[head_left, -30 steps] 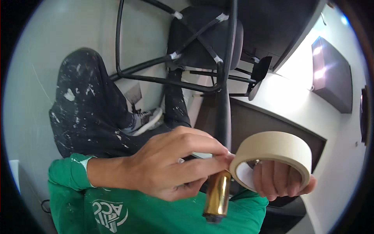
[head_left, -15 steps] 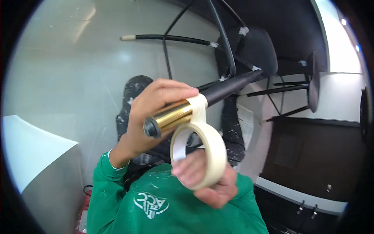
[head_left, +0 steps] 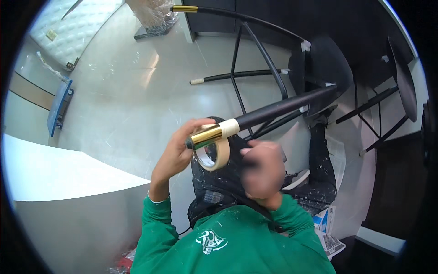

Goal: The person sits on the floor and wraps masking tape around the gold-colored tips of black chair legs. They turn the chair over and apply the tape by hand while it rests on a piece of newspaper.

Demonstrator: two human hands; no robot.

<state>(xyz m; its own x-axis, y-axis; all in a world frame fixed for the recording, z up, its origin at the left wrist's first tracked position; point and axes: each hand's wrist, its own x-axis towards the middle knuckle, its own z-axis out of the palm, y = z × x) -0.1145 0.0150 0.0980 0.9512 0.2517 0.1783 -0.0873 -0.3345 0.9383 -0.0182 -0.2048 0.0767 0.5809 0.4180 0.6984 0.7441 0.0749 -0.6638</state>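
Observation:
A black stool leg [head_left: 285, 107] slants down toward me, its gold tip [head_left: 206, 137] ending in a dark foot. A band of cream masking tape [head_left: 229, 128] wraps the leg just above the gold part. My left hand [head_left: 173, 153] is closed at the gold end, fingers on the far side and thumb below. Right beside that hand hangs the roll of masking tape [head_left: 222, 155], partly covered by the leg; whether it encircles the leg I cannot tell. My right hand [head_left: 262, 171] is apart from the leg, above my thigh, its fingers smeared by motion.
The stool's black seat [head_left: 331, 73] and other legs lie on the floor ahead, one leg tip gold [head_left: 185, 8], another cream-covered [head_left: 197, 81]. A second stool [head_left: 401, 82] is at right. A blue dolly [head_left: 59, 107] stands left; newspaper [head_left: 326, 228] lies by my right side.
The right hand has let go of the tape roll and moved off to the right. The roll now hangs by the left hand, and the tape lies flat around the leg. The view has shifted.

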